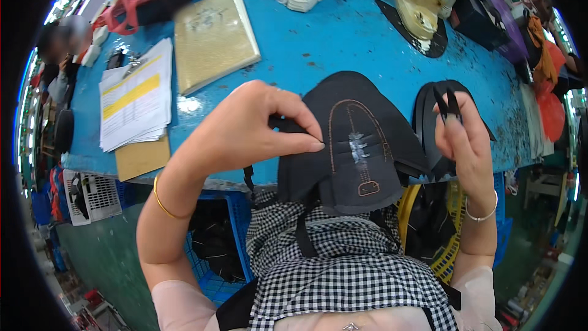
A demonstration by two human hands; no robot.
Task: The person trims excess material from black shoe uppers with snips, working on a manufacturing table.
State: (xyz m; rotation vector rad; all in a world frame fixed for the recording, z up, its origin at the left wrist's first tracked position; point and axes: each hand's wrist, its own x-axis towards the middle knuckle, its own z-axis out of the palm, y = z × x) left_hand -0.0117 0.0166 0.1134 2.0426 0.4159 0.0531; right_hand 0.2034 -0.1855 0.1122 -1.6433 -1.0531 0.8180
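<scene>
Blue worktable [343, 37]: left hand [245, 129] pinches the black shoe upper [355, 147] at its 9 o'clock edge; right hand [465, 141] at 3 o'clock grips thread snips [448, 105], blades up, just beside.

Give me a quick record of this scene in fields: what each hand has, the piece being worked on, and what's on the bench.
Left hand: pinches the edge of the black shoe upper between thumb and fingertips
Right hand: holds small black thread snips, tips up, apart from the upper
Shoe upper: dark fabric with tan stitching and pale lacing threads at its middle, held over the bench edge
Surface: blue workbench, scuffed
Beside right hand: stack of black cut pieces
Bench left: clipboard of papers, gold-coloured booklet
</scene>
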